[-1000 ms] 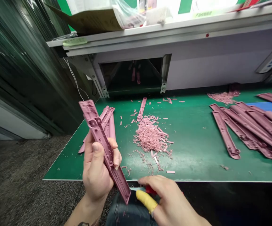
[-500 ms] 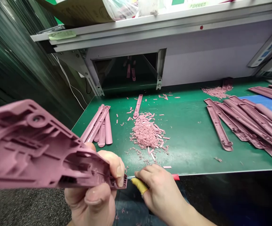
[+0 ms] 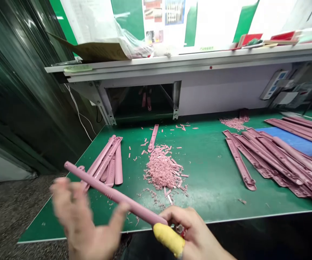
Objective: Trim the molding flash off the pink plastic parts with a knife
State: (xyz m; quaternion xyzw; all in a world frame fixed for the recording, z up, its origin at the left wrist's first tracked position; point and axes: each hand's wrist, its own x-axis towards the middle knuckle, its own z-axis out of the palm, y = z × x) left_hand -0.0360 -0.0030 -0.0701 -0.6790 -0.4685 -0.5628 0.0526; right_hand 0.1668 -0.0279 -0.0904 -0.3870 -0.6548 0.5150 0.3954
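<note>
A long, narrow pink plastic casing [image 3: 115, 195] slants across the front of the bench, smooth rounded side up. My right hand [image 3: 190, 227] grips its near end, a yellow cover on the thumb. A bit of metal and red shows in that hand's palm, too hidden to name. My left hand [image 3: 88, 220], smeared by motion, is beside the casing with fingers spread. Its thumb lies at the casing's edge; whether it touches I cannot tell. Behind the casing lies a heap of pink shavings [image 3: 162, 168].
Several pink casings [image 3: 119, 162] lie stacked at left, and one casing [image 3: 153, 138] lies behind the shavings. A larger pile of casings [image 3: 275, 159] covers the right side, near a blue sheet [image 3: 302, 141]. A metal-edged shelf [image 3: 188, 61] overhangs the back of the green bench [image 3: 207, 195].
The casing has passed from my left hand's grip to my right hand and moved away from the camera, rounded side now up. My left fingers have spread. The view has tilted upward.
</note>
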